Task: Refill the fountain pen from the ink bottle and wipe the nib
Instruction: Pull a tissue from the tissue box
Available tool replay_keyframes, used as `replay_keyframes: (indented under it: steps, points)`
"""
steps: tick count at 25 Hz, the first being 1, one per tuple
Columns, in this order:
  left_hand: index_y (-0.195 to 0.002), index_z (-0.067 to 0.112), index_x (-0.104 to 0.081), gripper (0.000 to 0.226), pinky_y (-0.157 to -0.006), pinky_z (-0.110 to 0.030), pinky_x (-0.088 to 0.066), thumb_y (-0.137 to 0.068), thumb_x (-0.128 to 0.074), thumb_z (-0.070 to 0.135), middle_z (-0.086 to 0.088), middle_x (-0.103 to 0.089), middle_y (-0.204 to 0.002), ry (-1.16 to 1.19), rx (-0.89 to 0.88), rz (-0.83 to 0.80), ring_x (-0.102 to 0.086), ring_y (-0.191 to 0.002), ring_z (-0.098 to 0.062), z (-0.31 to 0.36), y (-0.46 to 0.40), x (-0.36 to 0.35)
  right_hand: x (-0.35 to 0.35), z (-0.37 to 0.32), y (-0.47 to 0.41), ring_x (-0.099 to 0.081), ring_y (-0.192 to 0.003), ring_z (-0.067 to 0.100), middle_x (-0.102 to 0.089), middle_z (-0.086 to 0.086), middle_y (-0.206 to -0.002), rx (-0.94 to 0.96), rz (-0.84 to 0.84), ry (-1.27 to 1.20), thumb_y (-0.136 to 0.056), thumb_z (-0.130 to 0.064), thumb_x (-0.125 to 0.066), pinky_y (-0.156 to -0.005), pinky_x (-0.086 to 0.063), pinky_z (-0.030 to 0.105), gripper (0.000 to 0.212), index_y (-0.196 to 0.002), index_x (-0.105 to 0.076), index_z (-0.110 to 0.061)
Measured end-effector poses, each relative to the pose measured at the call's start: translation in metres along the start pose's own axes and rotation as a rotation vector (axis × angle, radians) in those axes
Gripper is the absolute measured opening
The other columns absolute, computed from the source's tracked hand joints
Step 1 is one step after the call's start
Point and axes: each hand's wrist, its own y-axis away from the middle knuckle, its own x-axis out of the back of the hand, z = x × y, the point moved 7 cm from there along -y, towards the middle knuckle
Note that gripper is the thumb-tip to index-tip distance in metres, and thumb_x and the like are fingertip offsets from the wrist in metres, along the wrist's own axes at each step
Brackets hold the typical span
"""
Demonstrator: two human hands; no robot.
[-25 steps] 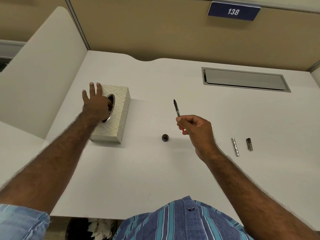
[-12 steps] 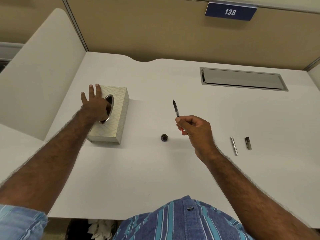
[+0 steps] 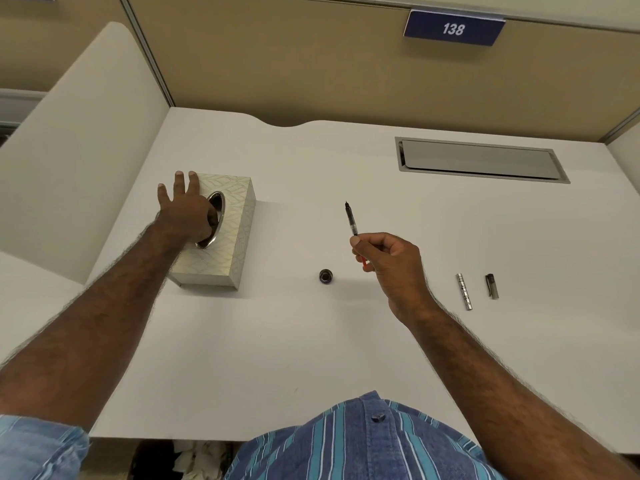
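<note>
My right hand [image 3: 391,268] holds the fountain pen's inner section [image 3: 350,220] above the desk, nib pointing up and away, a red end showing below my fingers. The small open ink bottle [image 3: 326,276] stands on the desk just left of that hand. My left hand [image 3: 187,213] rests on the patterned tissue box [image 3: 235,230], thumb and a finger dipped into its oval opening while the other fingers spread over the top. No tissue is visible. The silver pen barrel [image 3: 464,291] and the dark cap [image 3: 492,286] lie to the right.
The white desk [image 3: 277,358] is bounded by a divider panel [image 3: 69,133] on the left and a tan wall behind. A metal cable flap [image 3: 481,160] is set into the desk at the back right.
Almost nothing has moved. My left hand stays on the tissue box with its fingers in the opening, and my right hand keeps the pen raised.
</note>
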Motion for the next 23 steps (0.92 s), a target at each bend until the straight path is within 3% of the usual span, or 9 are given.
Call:
replay_keyframes:
  steps: [6, 11, 13, 17, 20, 23]
  points:
    - [-0.103, 0.034, -0.081, 0.032, -0.125, -0.066, 0.0, -0.086, -0.069, 0.01, -0.014, -0.008, -0.175, 0.161, -0.043, 0.026, 0.003, -0.162, -0.039, 0.003, 0.009, 0.014, 0.001, 0.001, 0.0, -0.064, -0.07, 0.011, -0.075, 0.002, -0.079, 0.004, 0.002, 0.002, -0.093, -0.018, -0.081, -0.063, -0.053, 0.02, 0.011, -0.093, -0.081, -0.007]
    - [-0.098, 0.025, -0.079, 0.011, -0.124, -0.064, -0.018, -0.087, -0.077, 0.022, -0.018, -0.029, -0.168, 0.317, -0.069, 0.084, -0.02, -0.157, -0.038, -0.003, 0.008, 0.024, 0.0, 0.0, 0.0, -0.064, -0.07, 0.01, -0.076, 0.003, -0.08, 0.006, 0.0, 0.003, -0.093, -0.018, -0.081, -0.063, -0.053, 0.02, 0.013, -0.094, -0.081, -0.005]
    - [-0.099, 0.018, -0.079, 0.015, -0.123, -0.058, -0.024, -0.087, -0.082, 0.027, -0.019, -0.032, -0.167, 0.402, -0.081, 0.102, -0.025, -0.156, -0.038, -0.007, 0.005, 0.027, 0.0, -0.001, 0.0, -0.064, -0.071, 0.011, -0.076, 0.004, -0.08, 0.009, 0.0, 0.003, -0.093, -0.018, -0.082, -0.063, -0.053, 0.02, 0.013, -0.094, -0.081, -0.005]
    - [-0.097, 0.009, -0.077, 0.013, -0.124, -0.047, -0.023, -0.088, -0.077, 0.018, -0.02, -0.039, -0.163, 0.553, -0.142, 0.146, -0.028, -0.155, -0.035, -0.01, 0.01, 0.036, 0.003, -0.002, 0.001, -0.064, -0.073, 0.011, -0.076, 0.005, -0.081, 0.012, 0.004, 0.002, -0.093, -0.018, -0.081, -0.063, -0.053, 0.02, 0.013, -0.095, -0.081, -0.005]
    - [-0.092, 0.005, -0.077, 0.015, -0.118, -0.044, -0.03, -0.086, -0.075, 0.019, -0.021, -0.053, -0.151, 0.664, -0.175, 0.182, -0.042, -0.146, -0.033, -0.014, 0.016, 0.045, 0.004, -0.003, 0.002, -0.064, -0.073, 0.012, -0.075, 0.005, -0.081, 0.014, 0.006, 0.006, -0.093, -0.019, -0.081, -0.066, -0.054, 0.023, 0.013, -0.095, -0.081, -0.006]
    - [-0.086, 0.01, -0.074, 0.008, -0.103, -0.038, -0.041, -0.088, -0.077, 0.017, -0.016, -0.06, -0.143, 0.813, -0.162, 0.229, -0.053, -0.136, -0.027, -0.023, 0.02, 0.056, 0.006, -0.003, 0.003, -0.065, -0.074, 0.012, -0.076, 0.003, -0.079, 0.011, 0.012, 0.013, -0.093, -0.021, -0.082, -0.068, -0.054, 0.026, 0.012, -0.094, -0.082, -0.008]
